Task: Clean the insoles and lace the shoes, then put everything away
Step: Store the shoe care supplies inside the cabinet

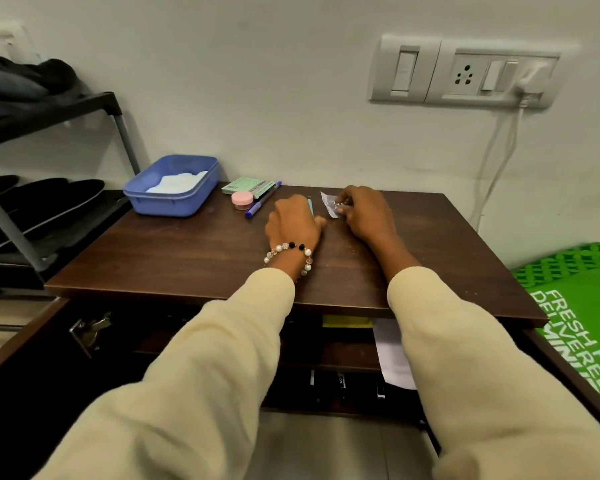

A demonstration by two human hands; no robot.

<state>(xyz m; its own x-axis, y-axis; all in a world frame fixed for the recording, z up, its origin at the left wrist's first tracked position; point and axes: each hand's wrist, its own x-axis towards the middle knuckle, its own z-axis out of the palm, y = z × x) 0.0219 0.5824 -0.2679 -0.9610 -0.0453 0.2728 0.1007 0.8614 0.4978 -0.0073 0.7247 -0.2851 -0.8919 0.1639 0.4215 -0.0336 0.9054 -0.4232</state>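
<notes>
Our left hand [291, 225] rests curled on the table [187, 258], its grip around a thin teal stick [310, 206]. Our right hand [362, 213] pinches a small metal piece [340, 203] over a paper scrap [327, 202].

Both hands sat on dark wooden table [194, 258], cream sleeves pushed forward. Left hand [293, 223] curled over thin teal tool [310, 206], beaded bracelet [288, 256] on wrist. Right hand [362, 213] pinched small metal clip [340, 203] against scrap of white paper [327, 199]. Blue tray [174, 187] with white cloth at back left, pink jar [242, 200], blue pen [262, 199], green packet [248, 186] just beside it
</notes>
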